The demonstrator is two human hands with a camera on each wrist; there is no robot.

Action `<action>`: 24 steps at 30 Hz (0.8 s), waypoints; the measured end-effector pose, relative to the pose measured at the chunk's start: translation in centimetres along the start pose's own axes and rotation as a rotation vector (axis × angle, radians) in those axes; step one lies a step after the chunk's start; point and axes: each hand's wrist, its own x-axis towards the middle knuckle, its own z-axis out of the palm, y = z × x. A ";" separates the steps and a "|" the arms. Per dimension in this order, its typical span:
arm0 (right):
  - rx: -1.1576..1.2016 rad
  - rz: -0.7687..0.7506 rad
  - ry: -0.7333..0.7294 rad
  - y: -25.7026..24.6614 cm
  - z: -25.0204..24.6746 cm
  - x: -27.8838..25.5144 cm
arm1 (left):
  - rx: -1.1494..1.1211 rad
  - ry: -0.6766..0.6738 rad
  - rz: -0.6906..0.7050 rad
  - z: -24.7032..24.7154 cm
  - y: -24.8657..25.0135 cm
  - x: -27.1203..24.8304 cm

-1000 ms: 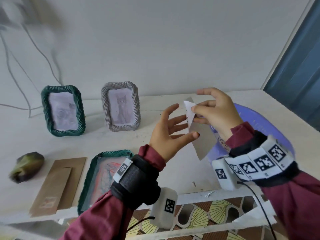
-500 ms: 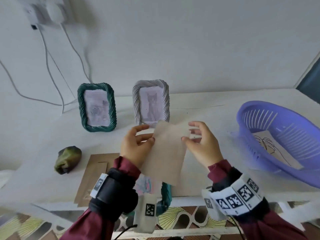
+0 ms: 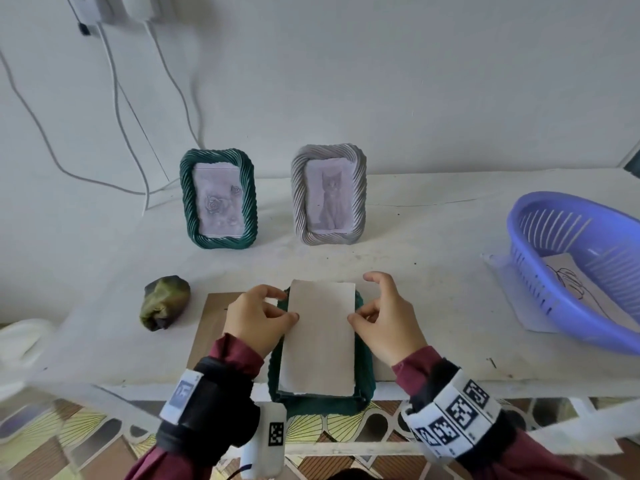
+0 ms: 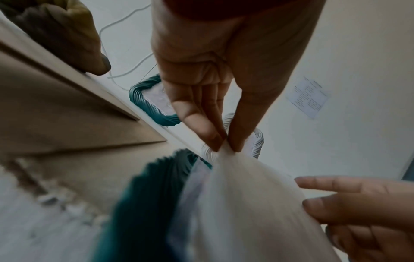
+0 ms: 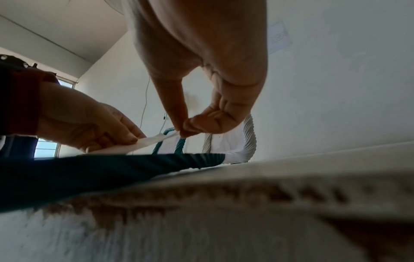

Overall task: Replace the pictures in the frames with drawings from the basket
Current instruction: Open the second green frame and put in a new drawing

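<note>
A blank-side-up paper sheet (image 3: 320, 336) lies over the dark green frame (image 3: 364, 375) that rests flat at the table's front edge. My left hand (image 3: 289, 306) pinches the sheet's left edge between thumb and fingers; the left wrist view shows that pinch (image 4: 224, 147) on the sheet (image 4: 246, 203). My right hand (image 3: 356, 315) pinches the right edge, and its thumb and forefinger meet on the paper (image 5: 139, 144) in the right wrist view (image 5: 181, 131). The purple basket (image 3: 585, 237) at the right holds a line drawing (image 3: 571, 282).
Two frames stand upright at the back: a green one (image 3: 218, 199) with a rose picture and a grey one (image 3: 329, 194) with a cat picture. A brown backing board (image 3: 211, 323) lies left of the flat frame, beside a crumpled green-brown lump (image 3: 165, 302). Cables hang on the wall.
Both hands brought the sheet from the air near the basket leftward and down onto the flat green frame. The left hand took hold of its left edge.
</note>
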 end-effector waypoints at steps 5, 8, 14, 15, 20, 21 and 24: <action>-0.107 -0.034 -0.003 0.0 0.6 0.0 | 0.109 -0.003 0.029 0.0 -0.6 -0.3; -0.191 -0.037 -0.023 0.0 1.0 -0.3 | 0.174 -0.004 0.046 0.0 -0.8 -0.4; -0.300 -0.062 -0.021 0.2 1.4 -1.0 | 0.298 -0.038 0.071 0.0 -1.2 -0.8; -0.309 -0.062 -0.022 0.3 1.5 -1.0 | 0.300 -0.049 0.067 0.0 -1.2 -0.8; -0.304 -0.049 -0.015 0.7 1.9 -1.2 | 0.254 -0.060 0.062 0.3 -1.4 -1.2; -0.300 -0.047 -0.013 0.8 1.9 -1.2 | 0.247 -0.055 0.064 0.3 -1.5 -1.2; -0.285 -0.044 -0.006 0.9 2.0 -1.1 | 0.226 -0.043 0.079 0.4 -1.8 -1.2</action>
